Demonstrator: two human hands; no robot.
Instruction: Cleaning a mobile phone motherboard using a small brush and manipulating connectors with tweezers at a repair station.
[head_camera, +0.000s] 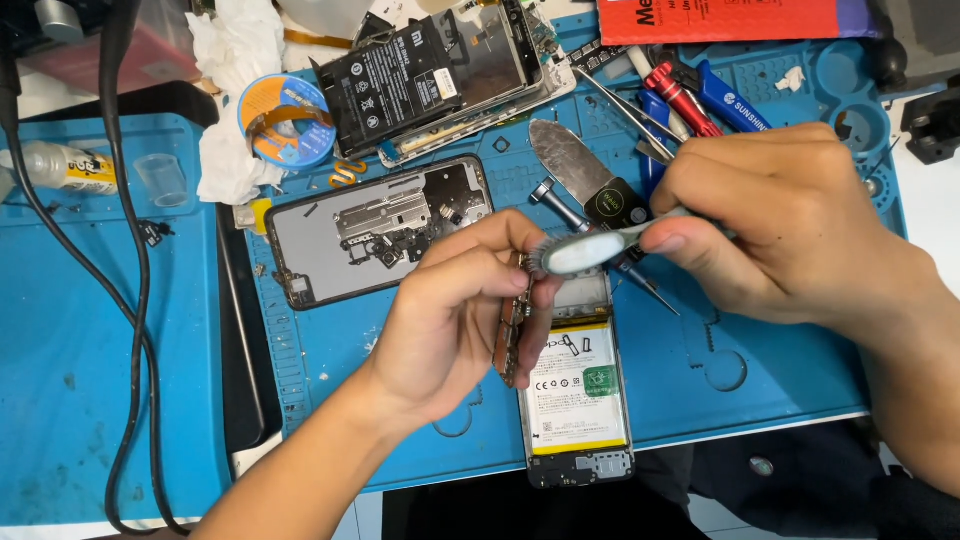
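Blue repair mat (760, 390) crowded with opened phones and tools.
Near the mat's front edge lies an open phone (577, 400); the left hand (455, 320) pinches what seems a circuit board (515, 335) above it, the right hand (775, 225) grips a brush (590, 250). Hard brushing could knock parts loose.

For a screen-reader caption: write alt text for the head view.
Seen from above, a left hand holds a small circuit board on edge while the right hand puts a white brush to its top. Below them an opened phone with its battery showing lies on a blue work mat, with another opened phone, tweezers and screwdrivers around.
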